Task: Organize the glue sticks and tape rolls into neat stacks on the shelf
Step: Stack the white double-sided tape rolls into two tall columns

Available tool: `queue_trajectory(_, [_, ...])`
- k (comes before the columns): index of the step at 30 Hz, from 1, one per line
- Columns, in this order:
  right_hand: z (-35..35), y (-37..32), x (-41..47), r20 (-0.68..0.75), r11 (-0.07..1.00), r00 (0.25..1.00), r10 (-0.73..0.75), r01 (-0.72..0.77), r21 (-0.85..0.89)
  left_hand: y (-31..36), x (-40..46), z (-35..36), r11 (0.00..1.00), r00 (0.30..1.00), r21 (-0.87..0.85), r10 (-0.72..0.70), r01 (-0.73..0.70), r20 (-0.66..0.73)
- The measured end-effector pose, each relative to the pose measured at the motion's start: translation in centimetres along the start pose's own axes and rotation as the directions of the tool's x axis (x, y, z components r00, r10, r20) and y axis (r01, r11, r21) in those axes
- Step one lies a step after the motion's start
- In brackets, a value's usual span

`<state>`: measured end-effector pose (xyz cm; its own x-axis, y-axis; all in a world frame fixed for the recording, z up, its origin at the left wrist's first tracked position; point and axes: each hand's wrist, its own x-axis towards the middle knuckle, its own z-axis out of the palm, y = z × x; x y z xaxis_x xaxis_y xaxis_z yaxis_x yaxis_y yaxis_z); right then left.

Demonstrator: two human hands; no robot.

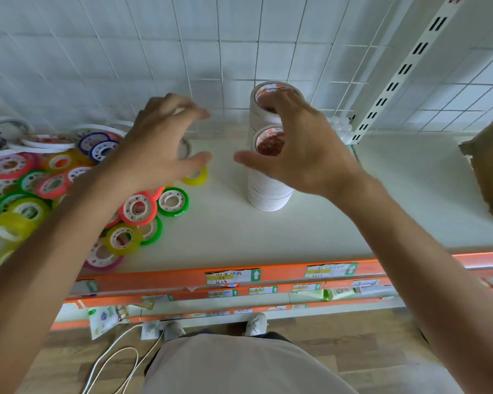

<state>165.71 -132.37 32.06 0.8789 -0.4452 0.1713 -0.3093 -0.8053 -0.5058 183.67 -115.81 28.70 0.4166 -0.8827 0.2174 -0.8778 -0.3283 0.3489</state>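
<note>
Head view, hidden or unclear: both hands are blurred; the right hand (299,149) covers part of the two white tape stacks (269,191), so contact with them cannot be told; the left hand (154,149) covers part of the loose pile and a small roll behind its fingers; the pile is cut off at the frame's left edge; the brown carton (490,169) is cut off at the right edge.
Head view, writing: price labels (232,277) on the orange shelf edge carry handwriting and green arrows; the characters are too small to read; the red print on the top rolls' cores is illegible.
Head view, tape stacks: two upright columns of white rolls, one behind the other, toward the back of the white shelf (268,237), right of centre.
Head view, loose rolls (138,209): colourful rolls in green, yellow, pink and orange-red, heaped untidily on the shelf's left; flat white rolls lie behind them.
Head view, left hand: fingers spread and curved, holding nothing, above the pile's edge.
Head view, right hand: fingers spread and curved, in front of the stacks; grip cannot be told.
</note>
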Motion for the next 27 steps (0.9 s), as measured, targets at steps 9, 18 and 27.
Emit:
queue_trajectory(9, [10.1, -8.1, 0.1, 0.253, 0.997, 0.965, -0.070, 0.064, 0.030, -8.1, -8.2, -2.5, 0.999, 0.989, 0.044, -0.029, 0.023, 0.142])
queue_trajectory(18, [17.7, -11.1, 4.4, 0.285, 0.999, 0.958, 0.043, -0.042, -0.011, -15.6, -12.2, -5.0, 0.995, 0.983, 0.004, -0.095, 0.095, 0.160])
queue_trajectory(27, [22.0, -11.0, 12.2, 0.024, 0.985, 0.986, 0.164, -0.162, -0.058, -20.3, -7.5, -4.3, 0.972, 0.972, 0.074, -0.229, 0.224, 0.056])
